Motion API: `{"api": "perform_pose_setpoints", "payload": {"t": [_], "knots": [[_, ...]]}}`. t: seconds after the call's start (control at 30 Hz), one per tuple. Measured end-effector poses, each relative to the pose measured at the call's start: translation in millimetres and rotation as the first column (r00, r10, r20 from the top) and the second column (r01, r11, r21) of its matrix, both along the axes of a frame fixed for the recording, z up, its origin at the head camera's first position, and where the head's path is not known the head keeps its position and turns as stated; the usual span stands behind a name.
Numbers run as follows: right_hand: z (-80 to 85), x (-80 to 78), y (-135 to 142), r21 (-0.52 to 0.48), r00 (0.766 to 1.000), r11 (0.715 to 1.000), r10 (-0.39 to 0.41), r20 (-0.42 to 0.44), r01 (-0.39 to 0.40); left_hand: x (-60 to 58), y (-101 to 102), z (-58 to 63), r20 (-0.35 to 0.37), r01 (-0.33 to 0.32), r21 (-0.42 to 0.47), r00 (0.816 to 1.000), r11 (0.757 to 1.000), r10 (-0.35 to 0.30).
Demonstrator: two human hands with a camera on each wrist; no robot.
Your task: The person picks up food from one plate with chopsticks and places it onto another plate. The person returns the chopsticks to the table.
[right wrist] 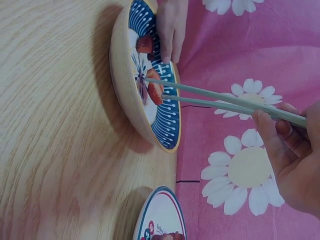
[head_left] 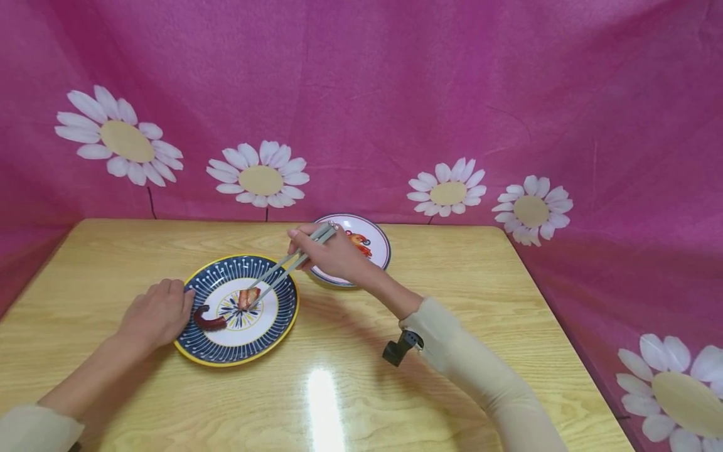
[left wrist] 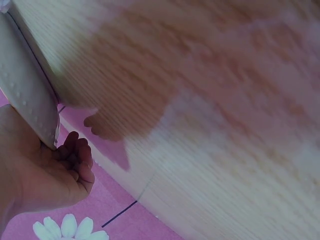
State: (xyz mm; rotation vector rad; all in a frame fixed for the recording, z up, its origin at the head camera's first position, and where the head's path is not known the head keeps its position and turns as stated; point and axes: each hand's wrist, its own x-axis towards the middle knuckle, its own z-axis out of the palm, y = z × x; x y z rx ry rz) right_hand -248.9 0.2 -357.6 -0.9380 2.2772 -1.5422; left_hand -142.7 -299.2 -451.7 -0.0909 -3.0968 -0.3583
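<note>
My left hand (head_left: 160, 312) holds the left rim of a blue-patterned plate (head_left: 282, 323) with a yellow edge. From the left wrist view, its fingers curl at the side of that plate (left wrist: 25, 75). A pair of pale grey-green chopsticks (right wrist: 200, 91) is gripped in my right hand (head_left: 333, 254), which reaches over from the right. Their tips are at a reddish-brown piece of meat (head_left: 248, 298) in the plate's middle; whether they pinch it firmly, I cannot tell. Left of it lies a dark red, curled tentacle-like piece (head_left: 209, 320).
Behind my right hand stands a smaller white plate (head_left: 380, 242) with red and blue rim lines, bearing orange-red food (head_left: 359, 243), partly hidden. The wooden table (head_left: 452, 282) meets a pink daisy-print cloth (head_left: 361, 113) at its back and sides.
</note>
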Motion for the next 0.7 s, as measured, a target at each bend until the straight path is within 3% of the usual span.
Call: {"api": "perform_pose_setpoints", "payload": {"t": [0.17,0.43,0.7], "knots": [[3.0,-2.9,5.7,-0.035,1.0,0.999,0.005,0.031,-0.003,-0.2,-0.2,-0.3,0.017,0.0,-0.002,1.0,1.0,0.0],[12.0,-9.5,16.8,0.003,0.999,0.999,-0.04,-0.032,0.041,0.3,0.2,-0.3,0.011,0.003,-0.003,1.0,1.0,-0.003],[21.1,-13.5,27.5,0.036,0.995,0.994,-0.099,-0.026,0.1,-0.4,-0.9,0.1,0.009,0.005,0.002,1.0,1.0,-0.005]]}}
